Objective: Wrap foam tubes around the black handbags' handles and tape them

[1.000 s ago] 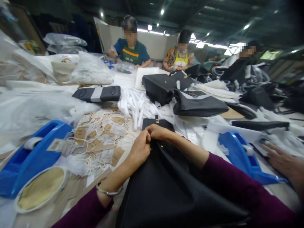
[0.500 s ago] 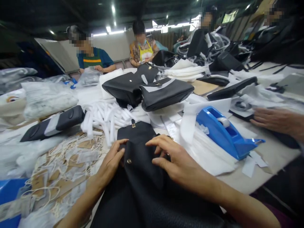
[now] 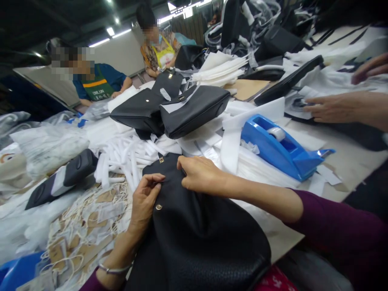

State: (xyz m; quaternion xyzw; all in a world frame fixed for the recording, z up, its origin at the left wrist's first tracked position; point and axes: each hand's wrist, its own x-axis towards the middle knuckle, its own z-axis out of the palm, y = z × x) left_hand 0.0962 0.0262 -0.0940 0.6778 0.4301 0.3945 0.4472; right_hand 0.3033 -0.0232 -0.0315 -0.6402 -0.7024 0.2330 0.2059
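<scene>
A black leather bag [image 3: 209, 242] lies before me, its flap with a gold clasp [image 3: 161, 160] pointing away and a round gold stud [image 3: 159, 207] lower down. My left hand [image 3: 145, 200] is at the bag's left edge, thumb and fingertips closing on the black material near the flap. Across from it, my right hand [image 3: 198, 173] has its fingers curled and pinched on the bag's upper right edge. The fingertips of the right hand are partly hidden.
A blue tape dispenser [image 3: 285, 149] stands at right. Ahead are finished black bags [image 3: 194, 111] and white foam strips [image 3: 124, 157]. String tags [image 3: 87, 222] are heaped at left. Another person's hand [image 3: 339, 107] is at far right; two people [image 3: 100, 81] sit opposite.
My right hand has moved left and closed from spread fingers into a pinch on the bag. The left hand's fingers have drawn together at the edge. The camera view has tilted and shifted.
</scene>
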